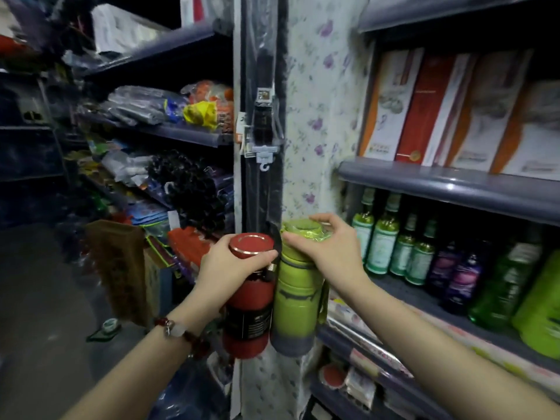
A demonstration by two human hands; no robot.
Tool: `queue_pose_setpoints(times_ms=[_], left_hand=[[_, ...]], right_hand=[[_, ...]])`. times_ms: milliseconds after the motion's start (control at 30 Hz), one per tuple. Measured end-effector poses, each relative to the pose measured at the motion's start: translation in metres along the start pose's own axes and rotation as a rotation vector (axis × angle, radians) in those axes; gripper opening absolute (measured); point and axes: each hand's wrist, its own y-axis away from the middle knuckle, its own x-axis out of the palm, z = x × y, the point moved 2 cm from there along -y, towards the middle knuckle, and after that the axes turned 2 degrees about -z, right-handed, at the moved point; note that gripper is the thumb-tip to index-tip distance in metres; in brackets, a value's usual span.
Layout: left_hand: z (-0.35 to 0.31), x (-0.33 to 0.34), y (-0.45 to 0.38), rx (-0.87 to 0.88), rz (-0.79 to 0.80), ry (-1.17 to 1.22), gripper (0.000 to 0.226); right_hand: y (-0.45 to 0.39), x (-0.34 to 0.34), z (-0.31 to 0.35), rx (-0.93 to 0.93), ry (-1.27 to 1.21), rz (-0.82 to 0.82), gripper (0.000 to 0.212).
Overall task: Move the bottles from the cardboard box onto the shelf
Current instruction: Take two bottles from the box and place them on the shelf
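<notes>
The left hand is closed around the cap of a red cylindrical metal flask, and the right hand grips the lid of a lime-green plastic bottle. Both hang side by side, touching, probably held from the top for easy lowering. The grey shelf with glass bottles lies near, to the right. The cardboard box is not visible.

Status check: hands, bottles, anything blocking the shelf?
Left hand grips red bottle by its cap. Right hand grips green bottle by its lid. Both midair, side by side. Shelf crowded with bottles at right.
</notes>
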Motion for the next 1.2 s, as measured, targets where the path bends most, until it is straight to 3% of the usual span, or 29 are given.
queue_pose_setpoints(times_ms=[367,467,567,700,800,933,1100,1200], left_hand=[[-0.11,0.096,0.018,0.121,0.346,0.236,0.047],[-0.152,0.115,0.025,0.16,0.414,0.312,0.064],[-0.193,0.125,0.03,0.21,0.434,0.41,0.05],[-0.25,0.124,0.033,0.332,0.465,0.497,0.066],[-0.293,0.119,0.032,0.414,0.436,0.574,0.068],[-0.34,0.119,0.033,0.55,0.34,0.62,0.039],[-0.368,0.137,0.044,0.685,0.186,0.55,0.064],[-0.375,0.154,0.054,0.756,0.125,0.479,0.067]], right_hand=[[-0.006,-0.148,0.033,-0.007,0.132,-0.227,0.061],[-0.007,-0.19,0.052,-0.022,0.105,-0.278,0.058],[-0.011,-0.225,0.077,-0.066,0.074,-0.349,0.064],[-0.017,-0.261,0.121,-0.199,0.03,-0.431,0.064],[-0.028,-0.282,0.154,-0.296,0.027,-0.5,0.064],[-0.042,-0.304,0.182,-0.381,0.006,-0.588,0.071],[-0.032,-0.331,0.183,-0.508,-0.066,-0.684,0.06],[-0.024,-0.345,0.168,-0.552,-0.135,-0.715,0.053]])
